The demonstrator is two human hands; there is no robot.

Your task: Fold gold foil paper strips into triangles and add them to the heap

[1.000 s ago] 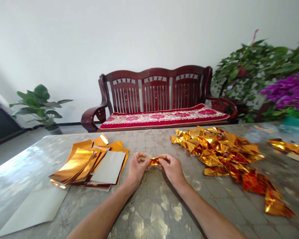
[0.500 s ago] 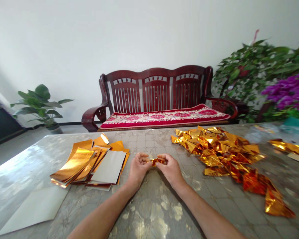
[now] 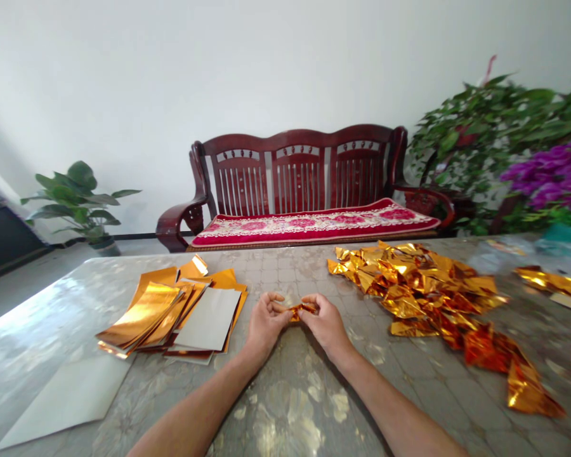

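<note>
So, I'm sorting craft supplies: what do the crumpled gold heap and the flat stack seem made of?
The crumpled gold heap looks like thin metallised foil, mirror-shiny, with sharp creases. The flat stack seems similar sheets, gold-faced with a matte pale back, perhaps paper; hard to tell.

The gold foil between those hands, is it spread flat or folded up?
Folded up: the gold foil is a small creased twist pinched between the left hand and right hand.

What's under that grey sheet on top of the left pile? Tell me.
Orange-gold foil sheets stick out past the grey sheet, and the pile rests on the stone-patterned table top. The part directly beneath the grey sheet is covered, so how many sheets lie there cannot be seen.
</note>
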